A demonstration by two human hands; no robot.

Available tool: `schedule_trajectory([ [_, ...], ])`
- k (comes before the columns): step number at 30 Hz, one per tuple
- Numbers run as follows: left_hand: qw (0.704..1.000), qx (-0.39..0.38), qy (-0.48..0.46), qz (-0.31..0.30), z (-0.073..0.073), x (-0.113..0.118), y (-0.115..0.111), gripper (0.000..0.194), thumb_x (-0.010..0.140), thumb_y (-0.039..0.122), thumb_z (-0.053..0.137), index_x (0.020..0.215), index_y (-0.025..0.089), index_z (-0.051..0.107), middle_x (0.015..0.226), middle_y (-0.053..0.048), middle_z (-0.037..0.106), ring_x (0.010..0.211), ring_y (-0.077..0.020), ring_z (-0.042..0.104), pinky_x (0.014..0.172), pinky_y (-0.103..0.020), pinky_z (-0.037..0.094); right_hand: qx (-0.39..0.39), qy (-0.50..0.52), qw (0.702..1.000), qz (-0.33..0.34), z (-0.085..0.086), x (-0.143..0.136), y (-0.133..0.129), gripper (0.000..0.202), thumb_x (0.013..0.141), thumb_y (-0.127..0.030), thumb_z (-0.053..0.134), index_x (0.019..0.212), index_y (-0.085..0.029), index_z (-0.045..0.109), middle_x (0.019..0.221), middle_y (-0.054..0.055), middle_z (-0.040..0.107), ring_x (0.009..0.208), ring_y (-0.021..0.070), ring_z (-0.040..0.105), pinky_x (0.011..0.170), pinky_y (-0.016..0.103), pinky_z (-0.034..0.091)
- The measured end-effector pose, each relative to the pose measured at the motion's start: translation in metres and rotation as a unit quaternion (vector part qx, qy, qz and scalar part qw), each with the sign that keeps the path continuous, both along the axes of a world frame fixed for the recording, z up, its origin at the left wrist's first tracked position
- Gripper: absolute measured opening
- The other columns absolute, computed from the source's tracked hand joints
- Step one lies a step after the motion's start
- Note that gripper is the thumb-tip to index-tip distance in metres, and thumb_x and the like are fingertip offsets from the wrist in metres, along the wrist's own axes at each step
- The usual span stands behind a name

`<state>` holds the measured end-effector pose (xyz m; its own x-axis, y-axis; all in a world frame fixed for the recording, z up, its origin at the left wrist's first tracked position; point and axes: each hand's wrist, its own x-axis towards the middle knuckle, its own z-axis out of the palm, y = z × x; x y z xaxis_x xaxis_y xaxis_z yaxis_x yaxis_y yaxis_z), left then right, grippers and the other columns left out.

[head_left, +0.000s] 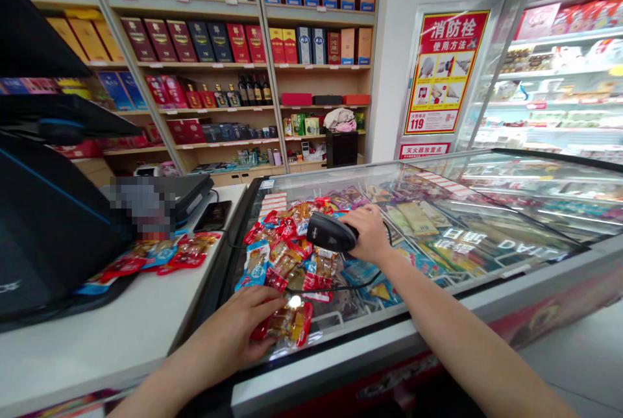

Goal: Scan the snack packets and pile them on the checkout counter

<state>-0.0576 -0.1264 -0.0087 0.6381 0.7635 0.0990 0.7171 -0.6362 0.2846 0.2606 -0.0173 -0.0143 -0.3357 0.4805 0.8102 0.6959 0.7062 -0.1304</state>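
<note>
My right hand point(367, 233) is closed round the handle of a black barcode scanner point(331, 232), held above the snack packets with its head pointing left. A thin black cable loops from it over the glass. Red and blue snack packets point(287, 256) lie heaped on the glass top of a freezer point(341, 324). At the near edge of the heap, my left hand point(253, 320) has its fingers apart and curved at the side of a red packet point(291, 324), touching it; some fingertips are hidden, and no firm grip shows.
On the white counter point(146, 314) at left are more packets point(189, 250), a black phone point(213, 215) and a dark screen terminal point(48, 223). Shelves point(199, 66) of boxes and bottles stand behind. A lit display fridge point(559, 87) is at right.
</note>
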Motion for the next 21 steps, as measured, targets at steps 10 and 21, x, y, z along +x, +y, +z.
schedule_trajectory([
  [10,0.993,-0.049,-0.097,0.051,-0.001,0.007,-0.014,0.043,0.075,0.012,0.058,0.115,0.025,0.066,0.116,-0.006,0.066,0.099,-0.0199,0.067,0.092,-0.030,0.054,-0.002,-0.013,1.000,-0.010,0.003,-0.001,-0.002,0.018,0.076,-0.028,0.064,0.092,-0.024,0.071,0.084,0.003,0.075,0.081,0.0201,0.062,0.089,0.039,0.028],
  [21,0.545,-0.400,-0.726,0.130,0.046,0.036,0.044,0.047,0.066,0.027,0.063,0.109,0.008,0.066,0.075,-0.003,0.051,0.062,-0.0134,0.047,0.054,-0.026,0.048,0.005,0.037,0.999,-0.025,-0.001,0.001,0.003,0.024,0.071,-0.030,0.067,0.093,-0.022,0.072,0.080,0.004,0.073,0.079,0.0221,0.061,0.085,0.039,0.030],
])
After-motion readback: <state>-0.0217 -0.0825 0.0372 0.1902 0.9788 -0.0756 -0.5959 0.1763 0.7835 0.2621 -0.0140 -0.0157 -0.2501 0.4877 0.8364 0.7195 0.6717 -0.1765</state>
